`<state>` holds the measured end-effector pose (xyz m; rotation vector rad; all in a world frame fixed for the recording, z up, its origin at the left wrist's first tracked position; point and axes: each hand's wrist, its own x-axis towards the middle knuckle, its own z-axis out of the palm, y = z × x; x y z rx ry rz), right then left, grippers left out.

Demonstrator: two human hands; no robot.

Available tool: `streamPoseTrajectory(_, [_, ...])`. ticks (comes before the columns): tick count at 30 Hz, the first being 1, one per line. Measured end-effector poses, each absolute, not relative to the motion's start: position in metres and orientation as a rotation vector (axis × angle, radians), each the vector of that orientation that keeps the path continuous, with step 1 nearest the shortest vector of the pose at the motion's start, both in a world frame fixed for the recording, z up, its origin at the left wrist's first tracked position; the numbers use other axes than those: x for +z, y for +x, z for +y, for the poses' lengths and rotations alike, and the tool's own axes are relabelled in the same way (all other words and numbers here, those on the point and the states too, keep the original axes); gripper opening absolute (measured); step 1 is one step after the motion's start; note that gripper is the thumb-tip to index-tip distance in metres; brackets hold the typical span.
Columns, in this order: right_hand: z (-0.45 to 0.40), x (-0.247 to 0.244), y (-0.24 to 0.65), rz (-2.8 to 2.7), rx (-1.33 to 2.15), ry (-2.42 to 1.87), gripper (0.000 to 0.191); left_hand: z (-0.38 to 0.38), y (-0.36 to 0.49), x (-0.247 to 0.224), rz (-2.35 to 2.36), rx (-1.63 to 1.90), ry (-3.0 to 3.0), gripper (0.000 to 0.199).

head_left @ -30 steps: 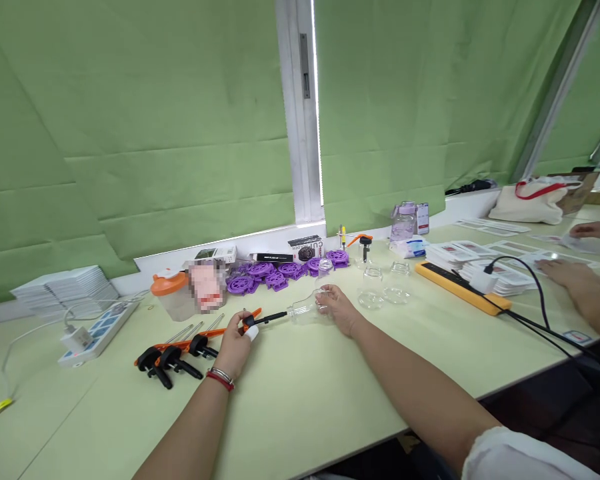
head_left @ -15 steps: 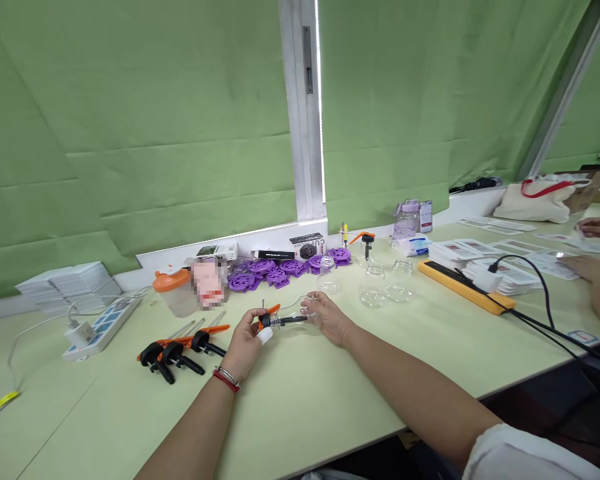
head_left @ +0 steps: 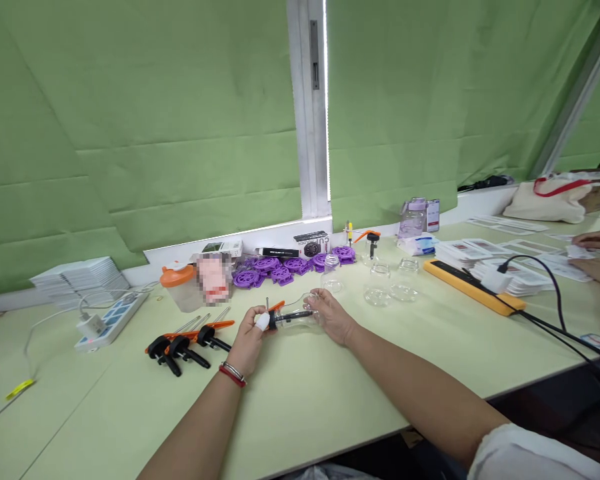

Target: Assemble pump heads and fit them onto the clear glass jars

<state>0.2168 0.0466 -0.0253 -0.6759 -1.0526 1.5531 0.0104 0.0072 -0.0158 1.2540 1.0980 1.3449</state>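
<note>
My left hand (head_left: pixel 250 331) is closed on a black-and-orange bottle top (head_left: pixel 273 321), a white cover on its thumb. The top sits at the neck of a clear bottle (head_left: pixel 297 308), which lies on its side just above the table. Through the clear wall, the top's black stem (head_left: pixel 300 314) reaches into the bottle. My right hand (head_left: pixel 333 319) is wrapped round the bottle's base end. Left of my hands lie several similar tops with black stems, orange levers and metal rods, one being this black top (head_left: pixel 181 348).
Clear bottles (head_left: pixel 379 285) stand behind my right hand, near one fitted bottle (head_left: pixel 371 248). Purple round parts (head_left: pixel 281 275) line the back. An orange-lidded cup (head_left: pixel 179 287) and white power strip (head_left: pixel 111 323) are left. A yellow power strip (head_left: pixel 473 287) and another person's hand (head_left: pixel 593 240) are right.
The whole view has shifted slightly, so things sit further right. The black top now looks closer against the bottle's neck. Both my hands keep their hold.
</note>
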Motion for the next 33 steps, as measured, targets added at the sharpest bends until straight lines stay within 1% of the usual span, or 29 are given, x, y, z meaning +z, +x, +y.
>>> streamPoseTrajectory(6, [0.0496, -0.0323, 0.2168, -1.152, 1.459, -0.649, 0.043, 0.0114, 0.0127, -0.0201, 1.086, 1.369, 0.995, 0.027])
streamPoseTrajectory(9, [0.0485, -0.0323, 0.2158, -1.191, 1.438, -0.648, 0.045, 0.0101, 0.0144, -0.0193, 1.081, 1.278, 0.933, 0.027])
streamPoseTrajectory(13, [0.0448, -0.0286, 0.2151, -1.234, 1.424, -0.627, 0.044, 0.0069, 0.0157, -0.0168, 1.114, 1.074, 0.990, 0.043])
streamPoseTrajectory(15, [0.0432, -0.0268, 0.2149, -1.242, 1.403, -0.614, 0.045, 0.0055, 0.0159, -0.0150, 1.173, 1.040, 0.999, 0.046])
streamPoseTrajectory(24, [0.0428, -0.0274, 0.2137, -1.276, 1.384, -0.560, 0.045, 0.0044, 0.0156, -0.0124, 1.170, 1.026, 0.948, 0.042])
streamPoseTrajectory(33, [0.0426, -0.0291, 0.2130, -1.268, 1.423, -0.706, 0.045, 0.0043, 0.0140, -0.0158, 1.133, 1.000, 0.985, 0.040])
